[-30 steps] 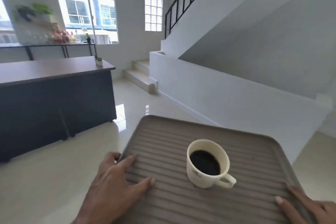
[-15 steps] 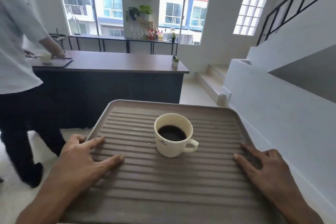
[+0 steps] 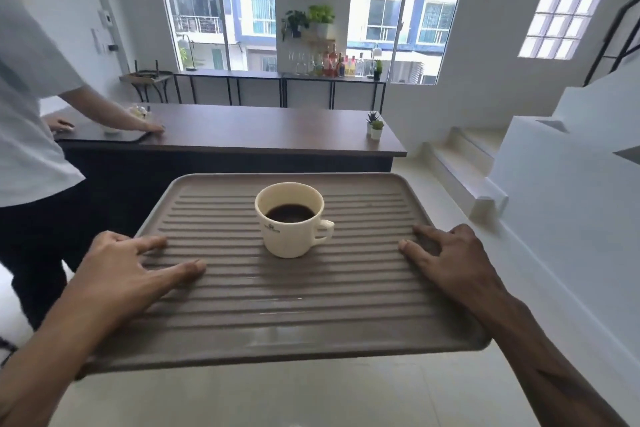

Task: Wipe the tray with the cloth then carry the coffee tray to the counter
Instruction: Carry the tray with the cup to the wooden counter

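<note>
I hold a grey-brown ribbed tray (image 3: 284, 308) level in the air in front of me. My left hand (image 3: 128, 270) grips its left edge, thumb and fingers lying on the ribs. My right hand (image 3: 450, 256) grips the right edge the same way. A cream cup (image 3: 292, 222) of black coffee stands upright near the tray's middle, handle pointing right, between my hands and touching neither. The dark wooden counter (image 3: 277, 132) stretches across the room just beyond the tray's far rim. No cloth is in view.
A person in a white shirt (image 3: 31, 107) stands at the left, hands on a dark tray (image 3: 104, 137) on the counter. Two small potted plants (image 3: 374, 126) sit at the counter's right end. White steps (image 3: 464, 166) and a stair wall rise at the right.
The view has swung left from the stair wall to face the counter, which is now closer and centred. The tray stays level in both hands, and the other person has come into view.
</note>
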Motion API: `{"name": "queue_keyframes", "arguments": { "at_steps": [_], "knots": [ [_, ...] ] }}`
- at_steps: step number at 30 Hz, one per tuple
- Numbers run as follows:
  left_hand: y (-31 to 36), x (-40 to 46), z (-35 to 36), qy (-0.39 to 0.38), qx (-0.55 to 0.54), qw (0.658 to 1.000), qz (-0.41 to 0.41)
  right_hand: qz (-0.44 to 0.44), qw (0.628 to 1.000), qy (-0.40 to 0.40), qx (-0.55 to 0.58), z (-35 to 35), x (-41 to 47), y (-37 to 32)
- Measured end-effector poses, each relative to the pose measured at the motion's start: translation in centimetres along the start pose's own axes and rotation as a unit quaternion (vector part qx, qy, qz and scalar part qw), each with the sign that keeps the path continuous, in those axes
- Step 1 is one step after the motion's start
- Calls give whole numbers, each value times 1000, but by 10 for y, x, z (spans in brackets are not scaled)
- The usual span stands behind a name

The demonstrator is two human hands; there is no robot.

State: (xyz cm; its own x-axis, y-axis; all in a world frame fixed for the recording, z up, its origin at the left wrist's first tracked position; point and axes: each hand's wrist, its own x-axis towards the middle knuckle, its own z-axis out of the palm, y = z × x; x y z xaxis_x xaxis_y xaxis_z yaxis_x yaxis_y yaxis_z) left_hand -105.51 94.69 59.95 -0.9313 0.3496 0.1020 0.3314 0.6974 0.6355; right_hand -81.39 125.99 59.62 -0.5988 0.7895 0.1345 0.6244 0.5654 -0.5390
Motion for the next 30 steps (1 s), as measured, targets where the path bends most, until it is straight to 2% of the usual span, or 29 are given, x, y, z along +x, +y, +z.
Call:
{"name": "queue_keyframes", "arguments": {
  "at_steps": [9, 21, 30],
  "knots": [
    [67, 172, 56, -17, -13, 1000, -1, 5, 1000, -14, -9, 20, 196, -8],
    [139, 371, 154, -10, 0, 1000, -25, -32, 998, -43, -20, 62, 456, 0],
    [164, 542, 202, -31, -5, 999, -18, -36, 998, -49, -22, 112, 621, -20]
  ]
}}
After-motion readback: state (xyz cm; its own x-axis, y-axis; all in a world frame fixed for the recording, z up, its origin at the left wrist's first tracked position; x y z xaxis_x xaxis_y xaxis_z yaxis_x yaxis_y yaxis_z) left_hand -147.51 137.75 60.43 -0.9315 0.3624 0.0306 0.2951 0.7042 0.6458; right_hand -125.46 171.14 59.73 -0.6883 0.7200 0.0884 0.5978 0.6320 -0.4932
